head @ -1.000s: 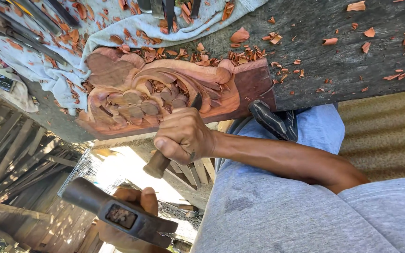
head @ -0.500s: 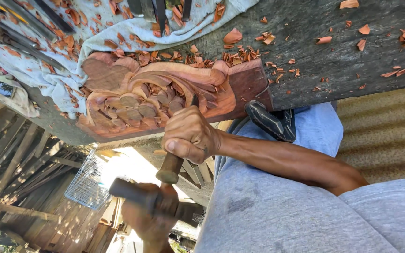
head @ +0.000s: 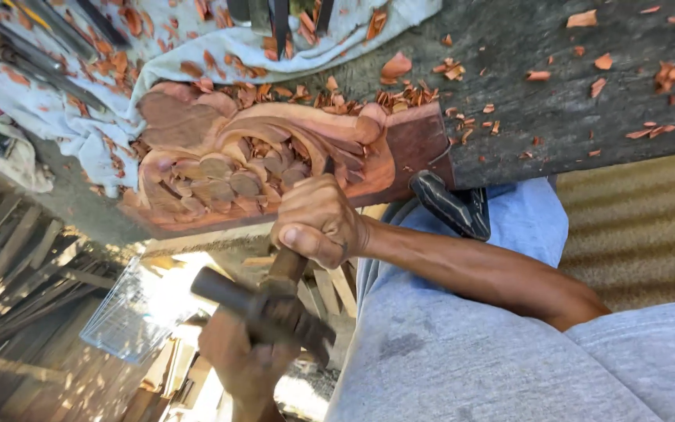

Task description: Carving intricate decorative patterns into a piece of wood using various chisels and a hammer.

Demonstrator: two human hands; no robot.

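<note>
Weathered bench (head: 587, 101) carried the carved panel (head: 275, 164). My left hand (head: 318, 219) gripped the chisel (head: 287, 266), its axis aimed into the carving. My right hand (head: 248, 367) closed on the mallet (head: 263, 305), touching the chisel's butt.

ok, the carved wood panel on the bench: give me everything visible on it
The carved panel is reddish-brown wood, cut in deep relief with curling leaves and rounded petal shapes. It lies flat on the grey workbench, its near edge at the bench edge. Wood chips lie scattered along its far side, a pale cloth at one end. A chisel held in one hand meets its carved face.
</note>
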